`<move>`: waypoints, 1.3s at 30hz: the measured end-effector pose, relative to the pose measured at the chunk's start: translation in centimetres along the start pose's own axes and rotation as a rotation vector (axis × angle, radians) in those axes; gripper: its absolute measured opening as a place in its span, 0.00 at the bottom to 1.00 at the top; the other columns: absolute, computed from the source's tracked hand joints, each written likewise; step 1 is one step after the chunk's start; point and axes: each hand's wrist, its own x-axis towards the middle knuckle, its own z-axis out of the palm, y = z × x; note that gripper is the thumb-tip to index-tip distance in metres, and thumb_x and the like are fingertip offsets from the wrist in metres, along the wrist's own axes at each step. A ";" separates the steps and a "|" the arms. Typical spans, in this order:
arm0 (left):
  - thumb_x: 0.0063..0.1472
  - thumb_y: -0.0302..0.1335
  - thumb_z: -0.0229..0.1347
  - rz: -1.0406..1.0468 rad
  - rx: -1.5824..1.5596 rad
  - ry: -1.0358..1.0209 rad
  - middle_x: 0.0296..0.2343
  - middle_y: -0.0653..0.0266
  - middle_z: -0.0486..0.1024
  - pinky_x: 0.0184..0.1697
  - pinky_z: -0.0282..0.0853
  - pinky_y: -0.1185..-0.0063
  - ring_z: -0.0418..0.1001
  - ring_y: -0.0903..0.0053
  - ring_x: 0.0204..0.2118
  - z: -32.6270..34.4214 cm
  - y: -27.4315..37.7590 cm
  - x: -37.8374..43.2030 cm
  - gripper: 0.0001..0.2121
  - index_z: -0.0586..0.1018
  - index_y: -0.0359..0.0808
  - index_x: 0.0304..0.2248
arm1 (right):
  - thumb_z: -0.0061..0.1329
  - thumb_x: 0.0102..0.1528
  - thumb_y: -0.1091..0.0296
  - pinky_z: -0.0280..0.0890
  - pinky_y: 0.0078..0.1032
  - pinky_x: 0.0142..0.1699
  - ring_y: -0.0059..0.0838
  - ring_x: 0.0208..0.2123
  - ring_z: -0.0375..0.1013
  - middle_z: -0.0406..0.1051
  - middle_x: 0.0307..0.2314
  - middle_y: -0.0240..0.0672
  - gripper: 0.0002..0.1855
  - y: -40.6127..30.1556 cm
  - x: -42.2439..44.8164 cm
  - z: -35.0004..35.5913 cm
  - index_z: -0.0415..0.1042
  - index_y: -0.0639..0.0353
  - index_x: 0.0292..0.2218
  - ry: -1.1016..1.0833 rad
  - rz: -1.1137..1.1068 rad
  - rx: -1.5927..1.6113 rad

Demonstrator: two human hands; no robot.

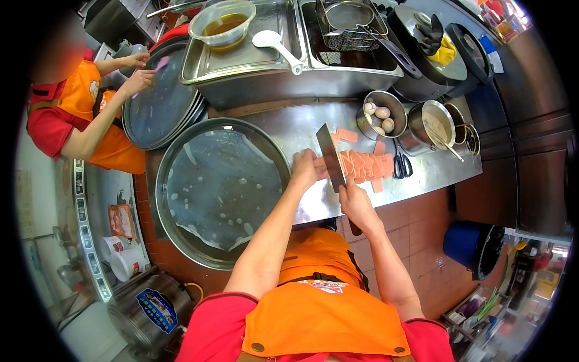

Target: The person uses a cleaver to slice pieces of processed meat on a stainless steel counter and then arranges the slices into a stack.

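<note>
My right hand [358,203] is closed round the handle of a cleaver [331,158], whose broad blade stands between my two hands on the steel worktop. Just left of the blade, my left hand [306,168] holds a pink piece of sliced meat, perhaps ham or luncheon meat [320,168], by its end. Right of the blade lies an overlapping heap of thin pink slices [366,165], with a few loose slices [347,135] around it. Black-handled scissors [401,164] rest at the heap's right end.
A large round metal tray [221,190] sits at left. Behind stand a steel pot of eggs [382,95], a pot with a spoon [420,122] and a fryer [294,83] with a wire basket [348,38]. A co-worker's hands [141,74] are over stacked trays [158,95]. A blue bin [461,244] stands right.
</note>
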 end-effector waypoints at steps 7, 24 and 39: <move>0.50 0.20 0.63 0.163 0.236 0.083 0.37 0.44 0.66 0.42 0.71 0.68 0.72 0.57 0.39 -2.0 -3.8 2.8 0.15 0.71 0.27 0.35 | 0.36 0.63 0.67 0.66 0.53 0.36 0.67 0.29 0.72 0.70 0.23 0.67 0.19 -0.9 0.7 0.0 0.57 0.71 0.51 -0.103 0.048 -0.018; 0.68 0.32 0.35 -0.139 -0.347 -0.017 0.43 0.36 0.67 0.40 0.78 0.58 0.75 0.51 0.41 1.7 4.9 -3.9 0.11 0.55 0.32 0.42 | 0.35 0.62 0.65 0.67 0.52 0.37 0.66 0.31 0.72 0.71 0.25 0.68 0.22 0.8 2.6 2.5 0.57 0.72 0.52 -0.107 0.112 -0.040; 0.48 0.23 0.63 0.315 0.720 0.068 0.36 0.48 0.66 0.37 0.71 0.71 0.69 0.64 0.36 -0.1 2.8 -3.1 0.15 0.69 0.28 0.32 | 0.38 0.62 0.67 0.67 0.46 0.32 0.59 0.24 0.72 0.70 0.20 0.62 0.15 -0.6 0.6 -0.2 0.62 0.71 0.45 -0.024 0.039 -0.035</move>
